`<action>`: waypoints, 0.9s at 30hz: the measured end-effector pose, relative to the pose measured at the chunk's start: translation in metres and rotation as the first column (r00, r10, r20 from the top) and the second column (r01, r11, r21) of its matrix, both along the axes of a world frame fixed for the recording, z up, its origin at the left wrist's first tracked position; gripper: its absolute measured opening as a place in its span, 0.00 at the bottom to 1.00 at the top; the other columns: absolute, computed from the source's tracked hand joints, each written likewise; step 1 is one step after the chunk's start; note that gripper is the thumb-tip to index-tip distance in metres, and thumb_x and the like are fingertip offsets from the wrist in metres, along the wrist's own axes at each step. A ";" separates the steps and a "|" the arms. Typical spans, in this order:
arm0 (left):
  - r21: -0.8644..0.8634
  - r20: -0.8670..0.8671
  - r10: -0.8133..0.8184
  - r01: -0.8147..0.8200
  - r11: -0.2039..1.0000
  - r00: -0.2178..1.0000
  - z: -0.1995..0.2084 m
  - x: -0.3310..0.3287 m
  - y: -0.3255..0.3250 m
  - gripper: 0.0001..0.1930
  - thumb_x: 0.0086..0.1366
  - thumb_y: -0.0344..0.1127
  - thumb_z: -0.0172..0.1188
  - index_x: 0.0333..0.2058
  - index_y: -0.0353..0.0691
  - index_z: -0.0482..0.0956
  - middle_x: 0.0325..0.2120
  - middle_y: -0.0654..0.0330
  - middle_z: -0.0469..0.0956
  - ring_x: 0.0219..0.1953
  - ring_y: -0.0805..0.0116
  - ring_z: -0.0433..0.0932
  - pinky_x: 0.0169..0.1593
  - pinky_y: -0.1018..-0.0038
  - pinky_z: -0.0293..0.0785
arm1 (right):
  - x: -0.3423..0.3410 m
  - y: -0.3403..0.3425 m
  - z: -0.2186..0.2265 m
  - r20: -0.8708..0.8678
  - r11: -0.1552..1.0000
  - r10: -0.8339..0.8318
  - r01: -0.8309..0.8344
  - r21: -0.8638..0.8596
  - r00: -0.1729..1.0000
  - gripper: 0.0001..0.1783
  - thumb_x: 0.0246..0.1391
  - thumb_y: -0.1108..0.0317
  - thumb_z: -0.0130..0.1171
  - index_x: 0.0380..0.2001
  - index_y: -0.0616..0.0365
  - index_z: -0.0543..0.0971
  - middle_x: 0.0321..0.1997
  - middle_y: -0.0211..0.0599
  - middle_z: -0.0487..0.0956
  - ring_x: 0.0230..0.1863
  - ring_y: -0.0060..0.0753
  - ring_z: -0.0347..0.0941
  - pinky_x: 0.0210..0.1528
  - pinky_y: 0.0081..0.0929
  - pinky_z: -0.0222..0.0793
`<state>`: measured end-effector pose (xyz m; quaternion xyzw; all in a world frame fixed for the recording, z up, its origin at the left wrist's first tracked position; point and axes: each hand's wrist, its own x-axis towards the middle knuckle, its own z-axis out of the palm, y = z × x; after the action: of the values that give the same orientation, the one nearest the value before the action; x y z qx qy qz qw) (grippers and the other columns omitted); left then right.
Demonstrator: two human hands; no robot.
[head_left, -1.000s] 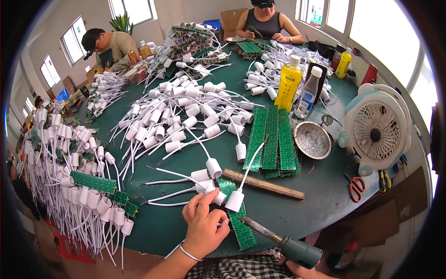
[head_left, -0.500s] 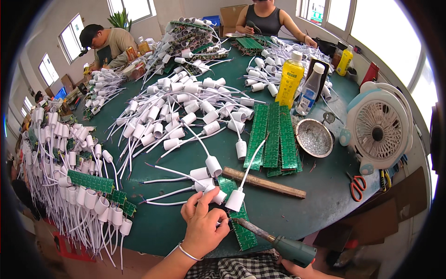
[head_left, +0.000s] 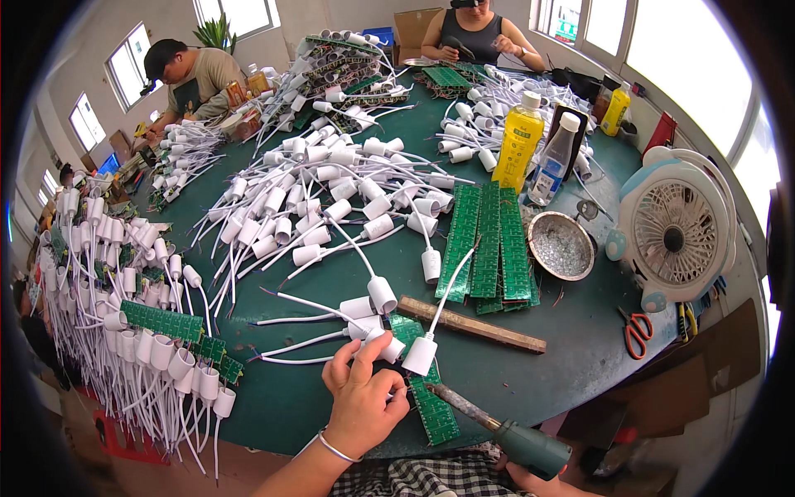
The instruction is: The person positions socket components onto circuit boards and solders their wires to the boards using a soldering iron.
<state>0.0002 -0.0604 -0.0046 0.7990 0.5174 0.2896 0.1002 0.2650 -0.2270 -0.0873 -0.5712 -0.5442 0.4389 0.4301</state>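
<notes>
My left hand (head_left: 364,402) rests at the near end of a narrow green circuit board (head_left: 434,412). Its thumb and index finger are pinched together; whatever is between them is hidden. My right hand (head_left: 530,479), partly cut off at the lower edge, grips the dark green handle of a soldering iron (head_left: 528,448). The iron's tip is over the board's right edge; whether it touches cannot be made out. A white lamp holder (head_left: 420,355) with a white cable stands on the board. More white lamp holders (head_left: 358,308) lie just beyond my left fingers, their cables pointing left.
A wooden strip (head_left: 484,327) lies behind the board. Beyond it are stacked circuit boards (head_left: 489,240), a metal bowl (head_left: 561,245), bottles (head_left: 519,141) and a fan (head_left: 675,228). Scissors (head_left: 637,334) lie right. Lamp holders are heaped centre and left. Two people sit across the table.
The soldering iron has shifted right, its tip drawing away from my left fingertips. My left hand stays almost still. The person opposite has raised a hand from the table.
</notes>
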 end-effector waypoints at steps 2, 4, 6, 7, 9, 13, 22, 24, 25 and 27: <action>0.000 0.000 0.000 0.000 1.000 1.000 0.000 0.000 0.000 0.06 0.44 0.32 0.64 0.21 0.47 0.75 0.58 0.64 0.63 0.58 0.51 0.55 0.57 0.55 0.46 | 0.002 -0.002 -0.004 0.035 1.000 0.022 -0.022 0.003 0.999 0.32 0.45 0.70 0.67 0.54 0.62 0.67 0.48 0.49 0.75 0.50 0.36 0.72 0.50 0.33 0.68; -0.015 -0.015 0.005 -0.005 1.000 1.000 0.000 -0.001 0.000 0.05 0.43 0.31 0.63 0.20 0.47 0.75 0.58 0.59 0.63 0.58 0.48 0.55 0.60 0.56 0.46 | -0.002 0.003 0.008 -0.015 1.000 -0.011 0.011 0.011 1.000 0.29 0.45 0.72 0.66 0.52 0.62 0.69 0.46 0.46 0.75 0.47 0.36 0.73 0.48 0.32 0.68; -0.011 -0.017 0.003 -0.004 1.000 1.000 0.000 -0.001 0.000 0.05 0.43 0.31 0.63 0.20 0.47 0.75 0.58 0.59 0.63 0.58 0.48 0.55 0.60 0.56 0.46 | -0.010 0.010 0.029 -0.063 0.999 -0.046 0.047 0.021 0.997 0.25 0.45 0.75 0.64 0.50 0.62 0.71 0.44 0.44 0.76 0.45 0.35 0.73 0.46 0.32 0.69; -0.009 -0.018 0.002 -0.002 1.000 1.000 0.000 0.000 0.000 0.05 0.43 0.31 0.63 0.20 0.47 0.75 0.58 0.59 0.63 0.58 0.48 0.55 0.59 0.56 0.46 | -0.013 0.013 0.040 -0.088 0.998 -0.063 0.066 0.026 0.994 0.24 0.46 0.76 0.64 0.48 0.62 0.72 0.43 0.43 0.77 0.43 0.35 0.73 0.45 0.31 0.69; -0.006 -0.011 0.004 -0.004 1.000 1.000 0.000 0.000 0.000 0.05 0.43 0.32 0.63 0.20 0.47 0.75 0.58 0.61 0.63 0.58 0.49 0.55 0.58 0.56 0.46 | -0.018 0.019 0.055 -0.137 0.995 -0.093 0.099 0.031 0.986 0.21 0.46 0.78 0.62 0.46 0.63 0.74 0.41 0.40 0.77 0.41 0.35 0.73 0.43 0.31 0.69; -0.011 -0.022 0.006 -0.006 1.000 1.000 0.001 -0.001 -0.001 0.05 0.43 0.31 0.63 0.20 0.46 0.76 0.58 0.59 0.63 0.58 0.48 0.56 0.59 0.56 0.46 | -0.017 0.019 0.053 -0.200 0.996 -0.088 0.092 0.011 0.976 0.20 0.47 0.81 0.60 0.47 0.63 0.74 0.39 0.37 0.77 0.38 0.32 0.74 0.39 0.29 0.70; 0.001 0.050 0.002 -0.002 1.000 0.999 0.000 -0.002 -0.002 0.05 0.43 0.32 0.64 0.20 0.47 0.76 0.57 0.59 0.64 0.57 0.49 0.57 0.59 0.57 0.48 | -0.017 0.019 0.063 -0.174 0.994 -0.099 0.089 -0.064 0.980 0.18 0.45 0.80 0.59 0.43 0.62 0.74 0.34 0.38 0.77 0.32 0.31 0.73 0.34 0.30 0.70; -0.013 0.098 -0.015 0.016 1.000 0.995 -0.003 -0.007 0.000 0.05 0.42 0.32 0.64 0.20 0.47 0.76 0.57 0.58 0.64 0.57 0.49 0.58 0.59 0.57 0.48 | -0.017 0.015 0.054 -0.167 0.989 -0.130 0.116 -0.086 0.977 0.18 0.45 0.80 0.59 0.42 0.62 0.74 0.34 0.38 0.77 0.31 0.31 0.73 0.33 0.30 0.70; -0.025 0.149 -0.032 0.036 0.999 0.988 -0.004 -0.008 0.001 0.05 0.42 0.33 0.65 0.20 0.47 0.76 0.57 0.58 0.64 0.56 0.49 0.58 0.59 0.57 0.49 | -0.016 0.014 0.051 -0.158 0.983 -0.162 0.146 -0.108 0.974 0.18 0.44 0.80 0.59 0.42 0.62 0.74 0.33 0.37 0.77 0.30 0.31 0.73 0.33 0.30 0.69; -0.051 0.146 -0.048 0.056 0.997 0.988 -0.002 -0.008 0.000 0.05 0.43 0.33 0.65 0.20 0.48 0.77 0.57 0.60 0.63 0.57 0.50 0.57 0.58 0.56 0.47 | -0.017 0.017 0.055 -0.167 0.985 -0.150 0.133 -0.108 0.975 0.18 0.44 0.80 0.60 0.42 0.62 0.75 0.34 0.38 0.77 0.31 0.32 0.73 0.34 0.31 0.69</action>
<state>-0.0077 -0.0600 -0.0062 0.7858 0.4957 0.3298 0.1671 0.2482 -0.2104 -0.0326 -0.5881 -0.4405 0.4811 0.4781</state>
